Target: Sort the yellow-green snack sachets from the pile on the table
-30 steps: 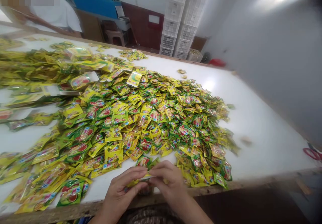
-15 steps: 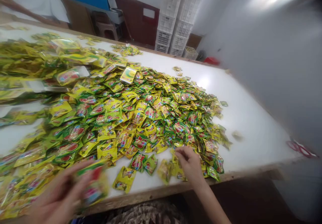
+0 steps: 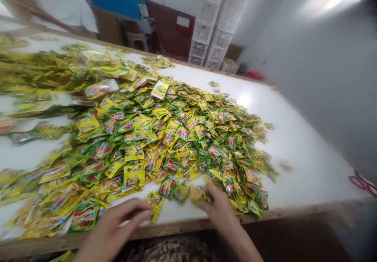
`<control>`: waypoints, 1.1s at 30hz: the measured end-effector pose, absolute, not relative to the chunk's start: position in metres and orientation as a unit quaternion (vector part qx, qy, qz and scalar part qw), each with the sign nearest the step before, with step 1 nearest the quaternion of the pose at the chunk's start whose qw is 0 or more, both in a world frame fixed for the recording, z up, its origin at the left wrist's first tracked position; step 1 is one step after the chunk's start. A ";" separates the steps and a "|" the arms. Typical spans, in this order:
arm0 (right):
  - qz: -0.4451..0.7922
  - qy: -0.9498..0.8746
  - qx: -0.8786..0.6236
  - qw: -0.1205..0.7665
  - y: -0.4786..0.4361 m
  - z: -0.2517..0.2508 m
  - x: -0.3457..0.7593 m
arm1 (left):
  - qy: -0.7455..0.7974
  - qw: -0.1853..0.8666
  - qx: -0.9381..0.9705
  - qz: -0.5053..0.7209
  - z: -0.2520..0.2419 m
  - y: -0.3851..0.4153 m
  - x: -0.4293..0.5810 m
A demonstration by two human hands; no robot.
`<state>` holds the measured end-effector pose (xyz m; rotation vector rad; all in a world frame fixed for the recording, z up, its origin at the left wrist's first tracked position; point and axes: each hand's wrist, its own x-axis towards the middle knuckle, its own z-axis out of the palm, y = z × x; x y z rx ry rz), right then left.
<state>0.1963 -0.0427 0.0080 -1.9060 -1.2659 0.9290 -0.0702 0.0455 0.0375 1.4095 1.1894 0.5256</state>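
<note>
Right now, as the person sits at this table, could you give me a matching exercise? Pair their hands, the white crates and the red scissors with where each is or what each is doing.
1. Left hand
2. Right hand
3. White crates
4. Red scissors

A. Stacked in tall columns beyond the table
B. Lying at the table's right side
C. Holding a sachet at the pile's near edge
D. Open, beside another sachet

Pairs: 1-D, 2-C, 3-A, 4-B

The right hand [image 3: 219, 211] pinches a sachet [image 3: 198, 194], and the left hand [image 3: 110, 224] is open just beside another sachet [image 3: 155, 205]. Ahead of both hands, a heap of yellow-green sachets [image 3: 165, 140] spreads across the white table [image 3: 297, 152].
</note>
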 end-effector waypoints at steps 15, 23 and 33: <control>0.634 -0.169 -0.499 0.567 -0.039 -0.008 0.169 | 0.441 0.781 0.373 0.237 0.015 0.023 0.020; 0.460 -0.445 -0.646 0.415 -0.025 -0.007 0.192 | 0.493 0.546 0.658 0.161 -0.002 0.048 -0.004; 0.256 -0.552 -0.747 0.268 0.007 -0.016 0.162 | 0.488 0.539 0.651 0.218 0.004 0.075 -0.026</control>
